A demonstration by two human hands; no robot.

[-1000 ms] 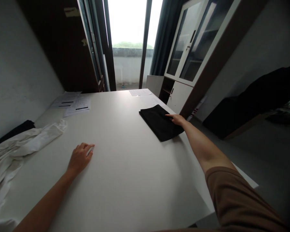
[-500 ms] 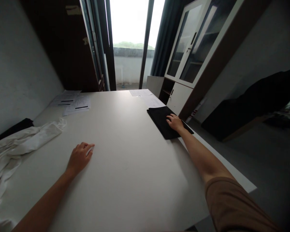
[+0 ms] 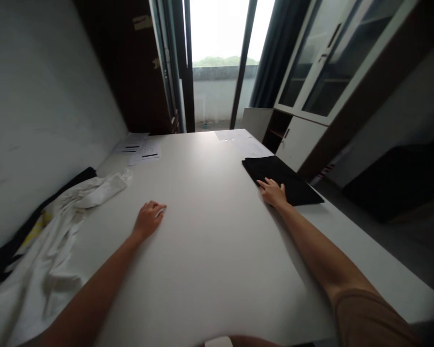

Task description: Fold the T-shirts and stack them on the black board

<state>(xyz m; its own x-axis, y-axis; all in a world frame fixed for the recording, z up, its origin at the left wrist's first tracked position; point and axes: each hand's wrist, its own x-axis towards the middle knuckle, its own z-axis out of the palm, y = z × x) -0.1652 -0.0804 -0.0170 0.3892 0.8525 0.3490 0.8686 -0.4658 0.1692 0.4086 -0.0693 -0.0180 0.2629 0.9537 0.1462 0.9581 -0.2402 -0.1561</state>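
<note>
A flat, folded black cloth [image 3: 287, 179] lies near the right edge of the white table [image 3: 202, 241]. My right hand [image 3: 274, 192] rests on the cloth's left edge, fingers spread and palm down, holding nothing. On the table's left half sits my left hand [image 3: 149, 219], its fingers loosely bent with the thumb apart and nothing seen in it. The nearest thing to my left hand is a crumpled white cloth [image 3: 103, 190] further left.
Printed sheets [image 3: 144, 150] lie at the far left, more papers [image 3: 246, 144] at the far right. Dark and yellow fabric [image 3: 38, 229] lies along the wall. Beyond the table stand a glass-door cabinet [image 3: 325, 62] and a sliding window door [image 3: 220, 72].
My view has turned left, so everything sits further right. My right hand has slid from the middle of the black cloth to its left edge. My left hand rests much as before.
</note>
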